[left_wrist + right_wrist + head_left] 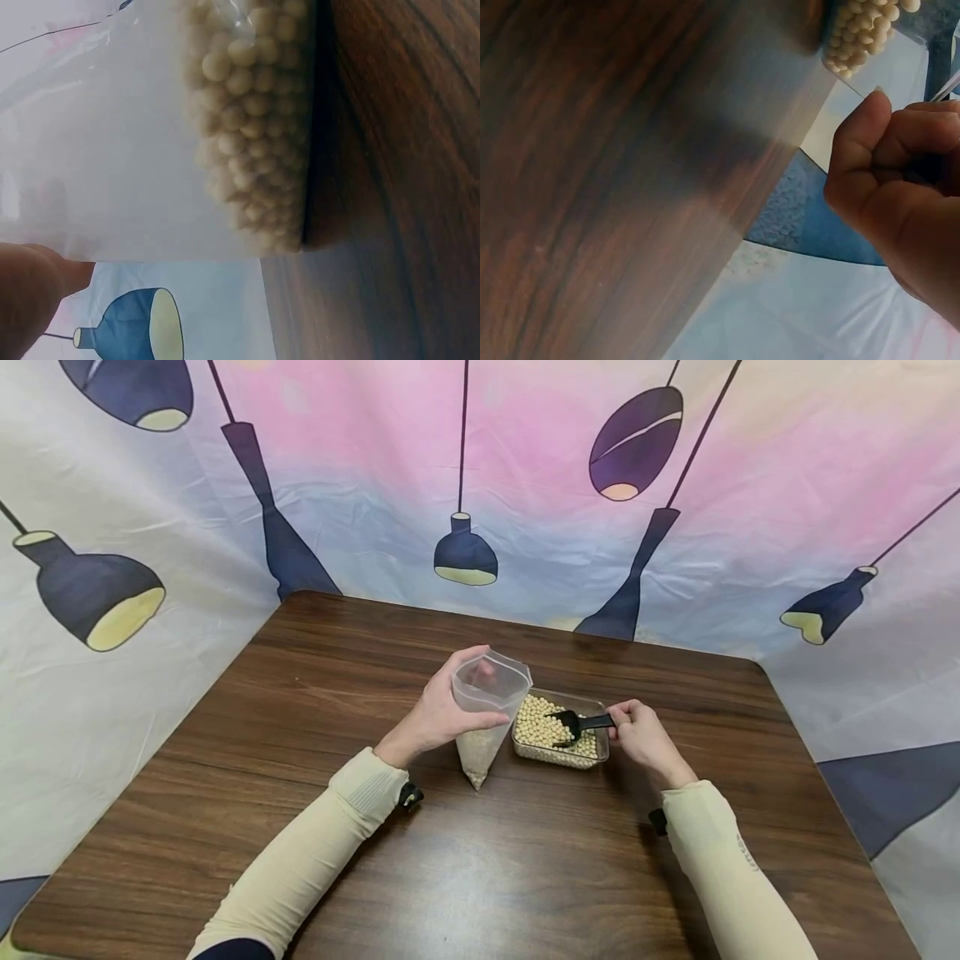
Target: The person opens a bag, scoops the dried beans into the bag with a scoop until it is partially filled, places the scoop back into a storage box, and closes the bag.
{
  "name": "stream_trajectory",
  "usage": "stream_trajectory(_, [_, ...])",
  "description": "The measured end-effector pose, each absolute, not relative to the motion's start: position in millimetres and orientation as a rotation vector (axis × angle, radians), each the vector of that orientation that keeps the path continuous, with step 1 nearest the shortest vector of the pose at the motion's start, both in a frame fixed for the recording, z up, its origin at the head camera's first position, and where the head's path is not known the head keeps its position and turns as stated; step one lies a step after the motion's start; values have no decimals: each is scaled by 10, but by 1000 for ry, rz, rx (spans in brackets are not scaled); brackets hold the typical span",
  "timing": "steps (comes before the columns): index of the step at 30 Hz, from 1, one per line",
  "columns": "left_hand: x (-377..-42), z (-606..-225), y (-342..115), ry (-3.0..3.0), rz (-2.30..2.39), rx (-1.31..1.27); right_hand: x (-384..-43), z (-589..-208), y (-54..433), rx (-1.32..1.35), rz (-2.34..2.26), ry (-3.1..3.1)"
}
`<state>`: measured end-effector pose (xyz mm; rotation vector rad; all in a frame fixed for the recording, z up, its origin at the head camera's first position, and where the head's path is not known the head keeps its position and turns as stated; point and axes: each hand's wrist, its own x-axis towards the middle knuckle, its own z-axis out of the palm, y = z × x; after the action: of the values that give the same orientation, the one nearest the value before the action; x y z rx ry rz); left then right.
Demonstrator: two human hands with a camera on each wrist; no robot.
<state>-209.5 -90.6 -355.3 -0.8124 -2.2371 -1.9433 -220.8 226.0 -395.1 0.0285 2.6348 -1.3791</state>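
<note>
My left hand grips a translucent zip bag near its top, and the bag's mouth gapes open. Pale round beans fill the bottom of the bag in the left wrist view. To the right of the bag stands a clear rectangular container with more of these beans in it. My right hand holds a black scoop by its handle, the scoop's head down among the beans. In the right wrist view the fingers are curled, and the scoop is mostly hidden.
Everything stands on a dark brown wooden table with rounded corners. Behind it and at both sides hangs a cloth backdrop printed with lamps. The container is close to the bag's right side.
</note>
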Motion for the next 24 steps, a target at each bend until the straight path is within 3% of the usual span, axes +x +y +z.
stream_trajectory(11, [-2135,-3594,-891,-2253,-1984,-790,-2288,-3981,2225,-32,-1455,2614])
stream_trajectory(24, [-2266,-3807,-927,-2187,-1990,-836,-2214,-3974,2310,180,-1590,2562])
